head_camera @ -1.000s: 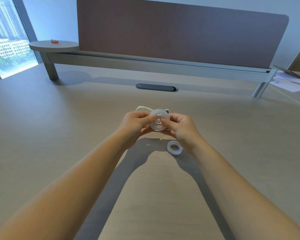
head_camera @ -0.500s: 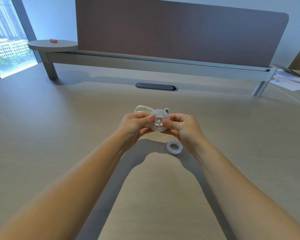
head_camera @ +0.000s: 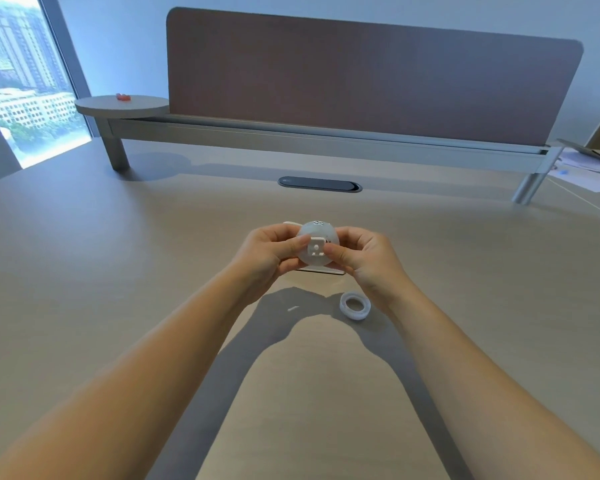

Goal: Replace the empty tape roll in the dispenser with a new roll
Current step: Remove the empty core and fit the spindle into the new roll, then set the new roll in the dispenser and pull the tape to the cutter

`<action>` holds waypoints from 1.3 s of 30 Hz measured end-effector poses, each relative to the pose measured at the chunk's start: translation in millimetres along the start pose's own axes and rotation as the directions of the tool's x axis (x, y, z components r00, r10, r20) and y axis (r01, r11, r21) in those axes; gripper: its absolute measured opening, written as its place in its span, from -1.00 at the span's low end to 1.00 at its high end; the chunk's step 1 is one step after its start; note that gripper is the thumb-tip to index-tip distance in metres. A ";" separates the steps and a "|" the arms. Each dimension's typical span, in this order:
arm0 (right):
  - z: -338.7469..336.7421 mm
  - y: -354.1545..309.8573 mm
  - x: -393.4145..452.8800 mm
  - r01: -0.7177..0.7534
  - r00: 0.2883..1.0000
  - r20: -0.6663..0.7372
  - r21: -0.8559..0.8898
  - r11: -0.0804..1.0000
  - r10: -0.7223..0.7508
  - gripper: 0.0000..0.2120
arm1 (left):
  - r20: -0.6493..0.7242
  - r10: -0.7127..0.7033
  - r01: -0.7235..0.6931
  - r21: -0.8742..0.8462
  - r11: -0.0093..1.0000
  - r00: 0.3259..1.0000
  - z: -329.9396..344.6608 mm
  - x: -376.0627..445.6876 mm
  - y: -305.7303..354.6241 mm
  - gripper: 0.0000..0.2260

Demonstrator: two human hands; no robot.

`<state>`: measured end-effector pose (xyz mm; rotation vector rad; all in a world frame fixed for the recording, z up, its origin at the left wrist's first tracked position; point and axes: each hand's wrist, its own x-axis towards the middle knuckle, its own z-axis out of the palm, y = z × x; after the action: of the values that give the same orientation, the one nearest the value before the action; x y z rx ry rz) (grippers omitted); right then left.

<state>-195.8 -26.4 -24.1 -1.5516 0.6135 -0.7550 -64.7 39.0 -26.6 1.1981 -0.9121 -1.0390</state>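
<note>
Both hands are closed on the dispenser (head_camera: 315, 247), holding it up off the desk (head_camera: 153, 271) at mid-scene: the left hand (head_camera: 269, 252) pinches its left edge, thumb laid across the face, and the right hand (head_camera: 362, 258) grips the right edge, thumb tip pressed beside a small square piece at the centre.

A second ago the round face showed a ringed hub with a peg; half a second ago a square piece was coming into view at the middle; now the dispenser is tipped further toward the camera, and that square tab, with a small hole in it, stands plainly in front. My reading is that the person is working the centre catch or hub, either to free the spent core or to open the casing. The swap itself looks not yet made.

The dispenser is white, a rounded disc with a cluster of small holes near its top edge; a flat pale part shows beneath the hands.

The roll (head_camera: 355, 305), a white ring lying flat, sits on the desk just below the right wrist, untouched.
</note>
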 end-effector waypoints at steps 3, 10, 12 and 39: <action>3.7 2.2 3.2 0.000 1.000 0.004 0.017 1.000 0.000 -0.91 | -0.020 0.011 -0.012 -0.019 1.000 1.000 -3.7 0.5 -0.9 -0.88; 7.1 -1.3 17.3 0.006 0.998 0.063 0.045 0.999 -0.009 -0.88 | -0.033 0.038 -0.039 -0.023 0.999 0.999 -15.5 7.4 2.6 -0.88; 6.1 -4.2 24.1 0.012 0.997 0.078 -0.033 0.999 -0.010 -0.89 | -0.028 0.054 -0.051 0.076 0.996 0.998 -20.2 13.5 5.7 -0.90; -1.8 19.9 82.6 0.036 0.994 -0.067 -0.523 0.851 -0.083 -0.77 | 0.046 0.176 -0.144 0.787 0.600 0.983 -47.5 80.1 11.5 -0.82</action>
<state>-143.1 -92.3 -34.2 -2.0528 0.8921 -0.7416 4.6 -24.0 -21.1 1.8101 -1.5062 -0.4248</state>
